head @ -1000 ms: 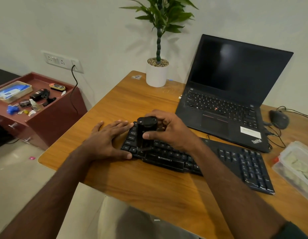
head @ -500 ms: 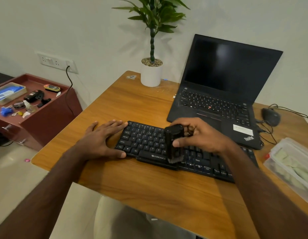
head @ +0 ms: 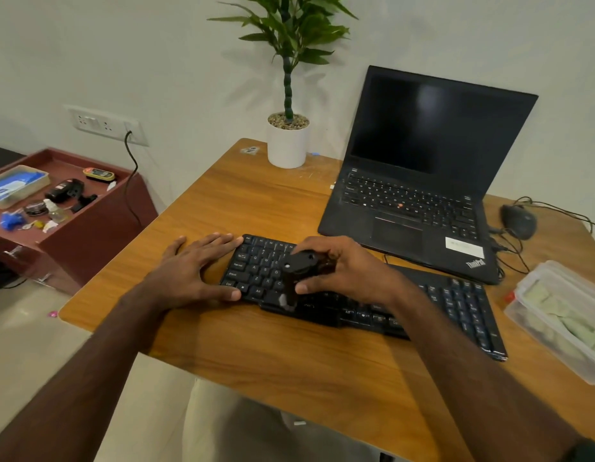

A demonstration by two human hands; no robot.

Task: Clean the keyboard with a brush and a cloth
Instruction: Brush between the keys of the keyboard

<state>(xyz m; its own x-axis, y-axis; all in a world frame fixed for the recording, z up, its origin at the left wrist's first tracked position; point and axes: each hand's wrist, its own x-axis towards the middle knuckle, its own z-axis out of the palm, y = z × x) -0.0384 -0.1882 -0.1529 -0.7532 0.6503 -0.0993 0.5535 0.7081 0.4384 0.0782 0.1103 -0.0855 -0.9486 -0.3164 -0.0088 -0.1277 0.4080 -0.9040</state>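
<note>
The right hand (head: pixel 343 271) is curling its fingers and thumb around a small black brush (head: pixel 294 276). The brush is standing almost straight up, its round top up and its bottom end down on the keys. That end is looking blurry, so I cannot tell how hard it is pressing.

The left hand (head: pixel 192 271) is lying flat with its fingers straight and a little spread. It is resting on the table (head: pixel 256 208), with fingertips and thumb touching the left edge of the keyboard (head: pixel 456 301), and it is holding nothing.

The keyboard is lying near the front of the table, just before the open laptop (head: pixel 419 181). Its long side is running from left to right, with the right end slanting toward the person.

I think the brushing is under way on the left part of the keys. The right part may still be waiting. I cannot see a cloth for sure, so the wiping is looking not yet done. A clear box (head: pixel 563 315) is sitting at the right edge, and I cannot tell what is in it.
</note>
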